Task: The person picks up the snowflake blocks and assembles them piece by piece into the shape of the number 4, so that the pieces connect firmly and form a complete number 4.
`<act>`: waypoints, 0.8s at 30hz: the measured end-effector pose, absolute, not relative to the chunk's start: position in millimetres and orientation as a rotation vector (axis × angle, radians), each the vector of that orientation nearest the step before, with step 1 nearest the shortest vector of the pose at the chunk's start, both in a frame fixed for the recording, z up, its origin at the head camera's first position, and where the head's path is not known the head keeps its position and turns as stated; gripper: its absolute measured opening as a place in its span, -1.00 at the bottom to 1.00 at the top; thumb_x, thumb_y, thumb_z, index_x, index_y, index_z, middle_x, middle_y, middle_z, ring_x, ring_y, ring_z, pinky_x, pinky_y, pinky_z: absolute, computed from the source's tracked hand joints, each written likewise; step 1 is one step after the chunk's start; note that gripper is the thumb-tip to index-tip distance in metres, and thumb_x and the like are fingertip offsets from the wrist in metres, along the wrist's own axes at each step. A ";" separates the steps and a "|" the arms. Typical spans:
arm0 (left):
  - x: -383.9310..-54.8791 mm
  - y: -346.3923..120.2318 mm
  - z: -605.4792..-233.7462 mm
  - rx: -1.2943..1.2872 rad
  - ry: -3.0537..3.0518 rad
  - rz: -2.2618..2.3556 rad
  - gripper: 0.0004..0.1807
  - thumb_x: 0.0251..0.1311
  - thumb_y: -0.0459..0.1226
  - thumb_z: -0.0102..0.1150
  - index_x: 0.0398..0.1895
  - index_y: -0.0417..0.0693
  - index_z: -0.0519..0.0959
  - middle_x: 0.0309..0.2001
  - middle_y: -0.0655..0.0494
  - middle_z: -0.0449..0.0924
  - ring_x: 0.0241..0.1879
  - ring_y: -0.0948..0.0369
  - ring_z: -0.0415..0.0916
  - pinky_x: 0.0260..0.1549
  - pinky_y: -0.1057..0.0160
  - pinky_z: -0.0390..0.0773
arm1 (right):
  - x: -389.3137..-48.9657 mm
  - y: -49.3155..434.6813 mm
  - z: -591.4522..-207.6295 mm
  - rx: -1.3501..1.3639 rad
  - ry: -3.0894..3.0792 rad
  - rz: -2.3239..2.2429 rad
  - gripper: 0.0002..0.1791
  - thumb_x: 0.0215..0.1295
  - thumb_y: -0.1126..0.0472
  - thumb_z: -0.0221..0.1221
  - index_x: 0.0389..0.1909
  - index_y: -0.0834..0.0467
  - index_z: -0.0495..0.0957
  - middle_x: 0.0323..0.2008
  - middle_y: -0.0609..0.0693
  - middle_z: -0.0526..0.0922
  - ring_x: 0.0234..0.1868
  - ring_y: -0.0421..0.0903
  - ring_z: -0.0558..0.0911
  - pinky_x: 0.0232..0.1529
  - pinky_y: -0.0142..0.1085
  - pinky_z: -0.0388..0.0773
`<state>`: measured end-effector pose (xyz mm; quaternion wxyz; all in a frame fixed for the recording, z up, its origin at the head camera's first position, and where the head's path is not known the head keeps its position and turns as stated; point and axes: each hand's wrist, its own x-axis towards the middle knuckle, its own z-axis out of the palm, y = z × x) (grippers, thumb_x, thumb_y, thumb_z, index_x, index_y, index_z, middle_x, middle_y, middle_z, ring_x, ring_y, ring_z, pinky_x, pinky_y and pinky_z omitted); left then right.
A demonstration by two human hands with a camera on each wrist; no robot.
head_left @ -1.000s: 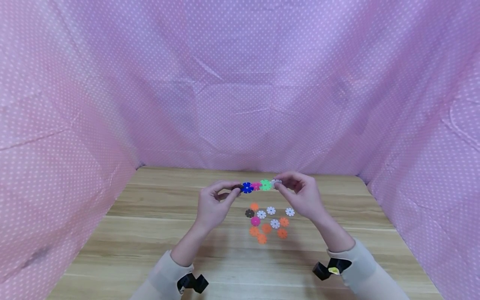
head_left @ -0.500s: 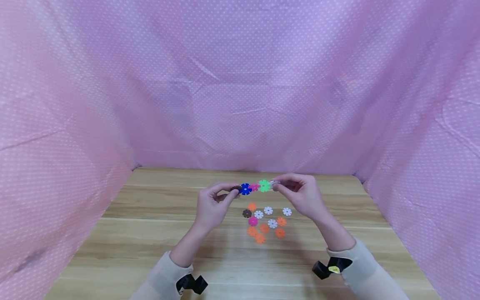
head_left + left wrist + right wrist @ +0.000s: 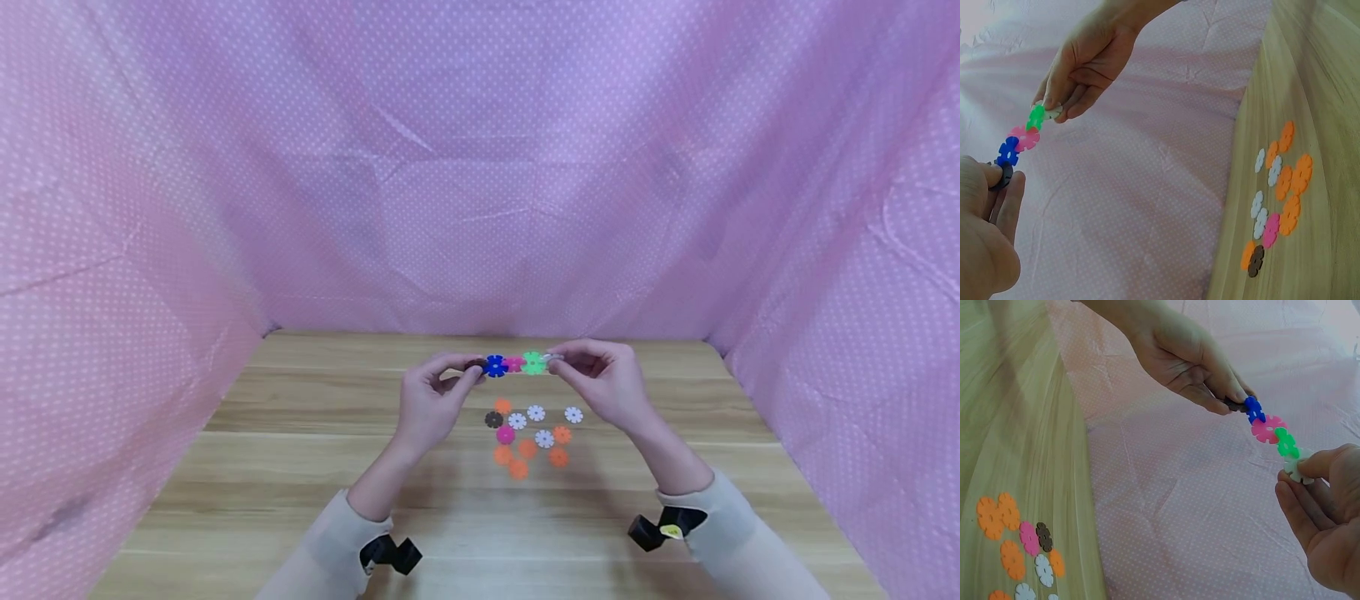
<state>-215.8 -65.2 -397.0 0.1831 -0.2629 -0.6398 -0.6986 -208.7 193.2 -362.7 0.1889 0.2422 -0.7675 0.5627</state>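
Between the two hands, held up above the table, runs a chain of interlocked notched plastic discs. From left to right it has a dark brown disc [image 3: 1002, 177], a blue disc [image 3: 495, 366], a pink disc [image 3: 1269, 429], a green disc [image 3: 533, 363] and a white disc [image 3: 1298, 470]. My left hand [image 3: 433, 400] pinches the brown disc at one end between thumb and fingers. At the other end, my right hand [image 3: 609, 385] pinches the white disc, its thumb lying on the face. Neighbouring discs sit at angles to each other, slotted together at their edges.
Several loose discs lie on the wooden table [image 3: 300, 467] below the hands: orange discs [image 3: 518, 469], white discs [image 3: 544, 439], a pink loose disc [image 3: 506, 435] and a brown loose disc [image 3: 493, 420]. A pink dotted cloth [image 3: 480, 250] encloses the table's back and sides.
Both hands keep their pinch on the disc chain and have risen slightly in the head view over the last half second. The loose discs lie in the same arrangement.
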 end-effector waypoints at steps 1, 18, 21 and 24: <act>-216.0 -65.7 -396.2 -0.740 -1.793 -1.978 -0.87 0.28 -0.59 0.33 -0.13 -0.49 0.72 -0.13 -0.41 0.76 -0.23 0.25 0.83 -0.13 0.20 0.87 | -208.8 192.6 -362.1 0.688 -2.154 1.591 -0.85 0.25 0.52 0.41 -0.17 0.36 0.77 -0.29 0.27 0.83 -0.34 -0.32 0.80 -0.30 -0.45 0.83; -211.3 -90.3 -387.1 -0.724 -1.641 -1.953 -0.88 0.20 -0.70 0.30 -0.21 -0.57 0.70 -0.22 -0.14 0.81 -0.26 0.31 0.82 -0.20 0.25 0.88 | -209.2 229.2 -431.8 0.859 -2.594 0.942 -0.82 0.25 0.38 0.45 -0.17 0.09 0.78 -0.26 -0.01 0.84 -0.26 -0.30 0.73 -0.18 -0.18 0.87; -211.9 -93.3 -385.1 -0.731 -1.629 -1.953 -0.88 0.18 -0.72 0.30 -0.22 -0.58 0.69 -0.23 0.10 0.81 -0.26 0.33 0.80 -0.20 0.25 0.88 | -208.6 231.9 -447.2 0.856 -2.688 0.895 -0.87 0.28 0.35 0.44 -0.18 0.12 0.78 -0.28 -0.04 0.83 -0.27 -0.35 0.69 -0.20 -0.20 0.86; -210.6 -94.2 -382.7 -0.735 -1.623 -1.957 -0.88 0.17 -0.73 0.29 -0.22 -0.61 0.67 -0.22 0.31 0.78 -0.24 0.37 0.78 -0.20 0.26 0.87 | -206.7 231.6 -457.4 0.869 -2.772 0.892 -0.91 0.33 0.32 0.42 -0.18 0.16 0.78 -0.29 -0.08 0.80 -0.27 -0.32 0.69 -0.20 -0.27 0.84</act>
